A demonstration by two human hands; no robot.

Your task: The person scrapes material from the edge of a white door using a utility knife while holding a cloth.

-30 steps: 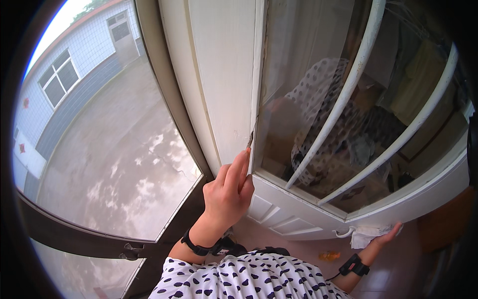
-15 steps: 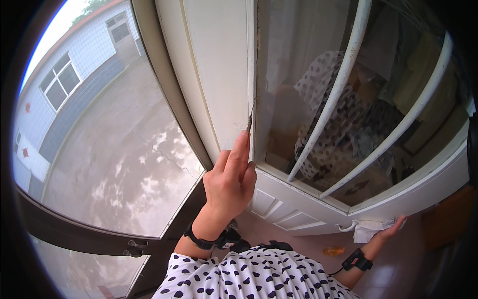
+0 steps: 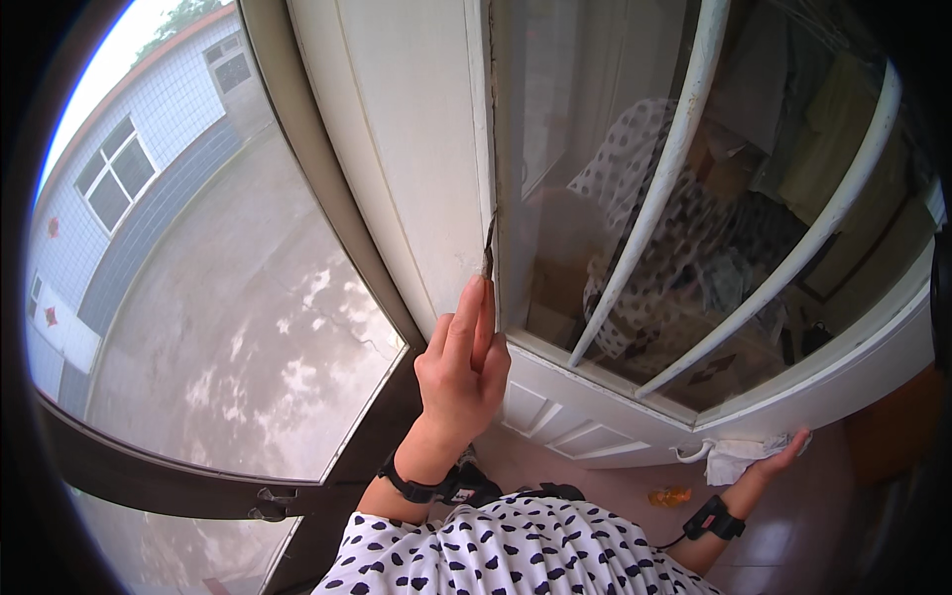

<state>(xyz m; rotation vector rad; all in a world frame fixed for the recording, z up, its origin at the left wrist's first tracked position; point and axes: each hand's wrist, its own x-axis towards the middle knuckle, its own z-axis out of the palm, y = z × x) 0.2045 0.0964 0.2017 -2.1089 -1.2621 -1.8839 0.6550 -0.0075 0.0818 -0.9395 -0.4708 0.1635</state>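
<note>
My left hand is raised along the white door's frame. Its fingers pinch a thin dark pointed tool, whose kind I cannot make out. The tool's tip lies at the seam between the white frame and the glass pane. Lower right, my right hand is at the door's lower panel with a white cloth bunched in it, next to a white curved handle. The cloth hides part of that hand's fingers.
Two white bars cross in front of the glass, which mirrors my spotted shirt. On the left, a dark-framed door with a latch borders a paved yard. An orange object lies on the floor.
My left hand and the tool have slid slightly toward me along the seam. The view has shifted a little; my right hand stays with the cloth at the panel.
</note>
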